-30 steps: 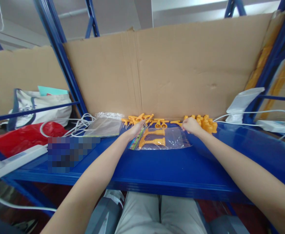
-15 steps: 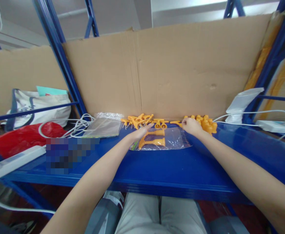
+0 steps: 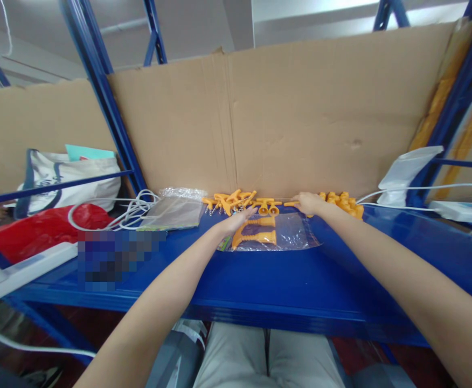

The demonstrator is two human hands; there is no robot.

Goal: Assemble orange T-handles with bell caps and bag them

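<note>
A clear plastic bag (image 3: 295, 233) lies flat on the blue table, with orange plastic parts (image 3: 262, 237) inside it, ribbed and flared at one end. My left hand (image 3: 241, 220) rests at the bag's upper left, fingers stretched out over its edge. My right hand (image 3: 311, 203) is closed round an orange plastic piece (image 3: 290, 204) whose slim end sticks out to the left. Between the hands, behind the bag, lie orange T-shaped pieces with round cups (image 3: 268, 207). A pile of branched orange pieces with small chains (image 3: 230, 201) lies beyond my left hand.
Several orange blocky parts (image 3: 343, 203) stand right of my right hand. Flat clear packaging (image 3: 173, 212) and coiled white cables (image 3: 139, 207) lie at the left, near a red bag (image 3: 54, 223) and a white power strip (image 3: 29, 269). A cardboard panel (image 3: 292, 118) closes the back.
My right hand has shifted slightly left along the row of orange pieces, and its fingers have turned further over. My left hand stays by the bag. The whole view has shifted a little.
</note>
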